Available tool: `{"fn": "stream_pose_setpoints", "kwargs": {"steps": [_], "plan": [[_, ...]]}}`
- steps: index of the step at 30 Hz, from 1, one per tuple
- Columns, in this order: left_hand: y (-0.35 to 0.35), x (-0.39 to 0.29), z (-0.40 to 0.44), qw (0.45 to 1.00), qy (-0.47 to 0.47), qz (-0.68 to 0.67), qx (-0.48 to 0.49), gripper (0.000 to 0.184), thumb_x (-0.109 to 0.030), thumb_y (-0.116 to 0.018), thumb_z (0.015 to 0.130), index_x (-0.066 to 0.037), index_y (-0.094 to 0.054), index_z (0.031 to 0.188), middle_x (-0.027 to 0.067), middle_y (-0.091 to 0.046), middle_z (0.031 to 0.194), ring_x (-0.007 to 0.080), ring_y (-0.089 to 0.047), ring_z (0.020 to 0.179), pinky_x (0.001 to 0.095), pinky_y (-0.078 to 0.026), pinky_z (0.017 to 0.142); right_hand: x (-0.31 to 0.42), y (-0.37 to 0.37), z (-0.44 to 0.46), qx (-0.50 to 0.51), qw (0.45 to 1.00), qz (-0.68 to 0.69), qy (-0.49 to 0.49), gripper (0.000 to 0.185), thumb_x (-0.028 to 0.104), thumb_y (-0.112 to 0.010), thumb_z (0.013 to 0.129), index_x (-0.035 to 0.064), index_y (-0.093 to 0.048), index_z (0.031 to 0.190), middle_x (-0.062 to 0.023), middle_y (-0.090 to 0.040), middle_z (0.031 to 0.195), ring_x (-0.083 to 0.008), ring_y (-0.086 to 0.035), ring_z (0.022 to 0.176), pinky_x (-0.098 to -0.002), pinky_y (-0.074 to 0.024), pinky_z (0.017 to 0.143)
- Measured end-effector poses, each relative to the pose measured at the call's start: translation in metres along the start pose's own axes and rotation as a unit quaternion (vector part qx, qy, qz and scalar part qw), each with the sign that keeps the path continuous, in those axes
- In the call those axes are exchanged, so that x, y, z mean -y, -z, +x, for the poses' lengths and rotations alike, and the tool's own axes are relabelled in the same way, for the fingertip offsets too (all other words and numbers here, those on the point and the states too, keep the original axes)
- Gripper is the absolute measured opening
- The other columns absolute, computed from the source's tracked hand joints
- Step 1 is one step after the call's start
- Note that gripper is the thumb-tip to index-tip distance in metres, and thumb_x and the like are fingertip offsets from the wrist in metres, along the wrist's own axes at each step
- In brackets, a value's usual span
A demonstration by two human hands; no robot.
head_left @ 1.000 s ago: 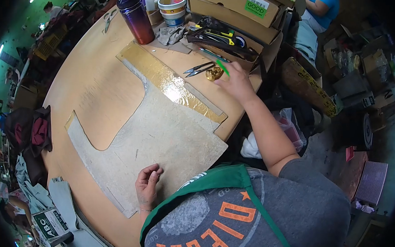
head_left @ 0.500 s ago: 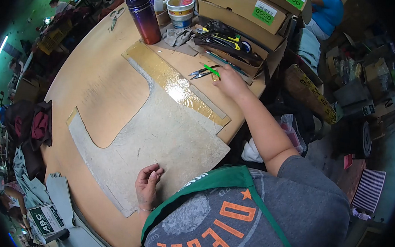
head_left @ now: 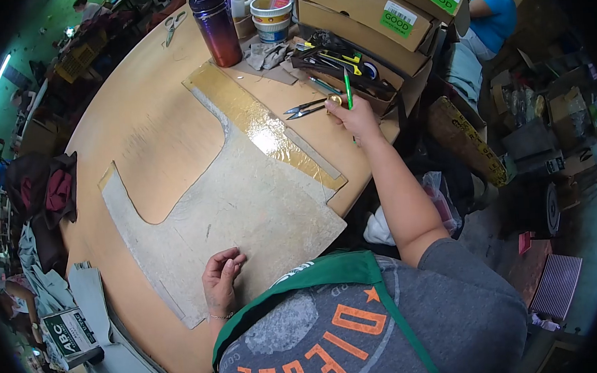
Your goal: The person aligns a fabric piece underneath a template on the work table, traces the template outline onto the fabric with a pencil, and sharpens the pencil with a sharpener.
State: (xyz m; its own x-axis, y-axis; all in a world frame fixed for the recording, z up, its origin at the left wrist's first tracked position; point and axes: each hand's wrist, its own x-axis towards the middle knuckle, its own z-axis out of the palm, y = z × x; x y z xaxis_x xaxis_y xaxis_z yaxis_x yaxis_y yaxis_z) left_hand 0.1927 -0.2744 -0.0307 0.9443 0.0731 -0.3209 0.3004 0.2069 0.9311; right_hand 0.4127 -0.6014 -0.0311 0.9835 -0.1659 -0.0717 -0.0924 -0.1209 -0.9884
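Observation:
My right hand (head_left: 357, 118) grips a green pencil (head_left: 348, 88), which sticks up between the fingers. At its thumb and fingertips shows a small round gold-coloured object (head_left: 334, 102), partly hidden. Just left of it lie dark thread snips (head_left: 302, 109) on the table. My left hand (head_left: 222, 276) rests on a large grey pattern piece (head_left: 244, 196), fingers curled in and nothing visible in them. A strip of shiny golden tape (head_left: 257, 124) runs along the pattern's upper right edge.
On the table (head_left: 137, 121) stand a purple-red tumbler (head_left: 217, 27) and a white tub (head_left: 272, 20). Cardboard boxes (head_left: 363, 11) are stacked behind an open tool box (head_left: 381, 89). Scissors (head_left: 174, 26) lie at the far edge. Grey fabric (head_left: 127, 354) is at left; a person in blue (head_left: 493, 21) sits beyond.
My right hand has moved slightly right and up, and the green pencil has turned from slanting left to nearly upright. The gold object shows more clearly. My left hand stays put.

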Motion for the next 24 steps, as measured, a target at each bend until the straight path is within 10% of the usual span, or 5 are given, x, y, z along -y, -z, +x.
{"fn": "stream_pose_setpoints", "kwargs": {"steps": [6, 24], "plan": [[0.002, 0.0, 0.001, 1.0, 0.004, 0.002, 0.009, 0.022, -0.011, -0.051, 0.085, 0.002, -0.051, 0.103, 0.0081, -0.058, 0.096, 0.0118, -0.057, 0.087, 0.0184, -0.043, 0.072, -0.018, -0.001, 0.009, -0.116, 0.967, -0.215, 0.077, 0.042, 0.031, -0.066, 0.071, -0.0058, -0.054, 0.086, -0.0184, -0.057, 0.079, -0.0267, -0.057, 0.074, -0.0345, -0.0445, 0.067], [0.002, 0.0, 0.001, 1.0, 0.009, -0.006, 0.002, 0.022, -0.011, -0.05, 0.085, 0.001, -0.051, 0.103, 0.0079, -0.057, 0.098, 0.0123, -0.057, 0.088, 0.0186, -0.044, 0.072, 0.011, -0.009, -0.017, -0.018, 0.911, -0.349, 0.217, 0.036, 0.027, -0.065, 0.07, 0.0032, -0.057, 0.096, -0.0163, -0.054, 0.091, -0.0307, -0.054, 0.086, -0.0358, -0.0428, 0.076]]}}
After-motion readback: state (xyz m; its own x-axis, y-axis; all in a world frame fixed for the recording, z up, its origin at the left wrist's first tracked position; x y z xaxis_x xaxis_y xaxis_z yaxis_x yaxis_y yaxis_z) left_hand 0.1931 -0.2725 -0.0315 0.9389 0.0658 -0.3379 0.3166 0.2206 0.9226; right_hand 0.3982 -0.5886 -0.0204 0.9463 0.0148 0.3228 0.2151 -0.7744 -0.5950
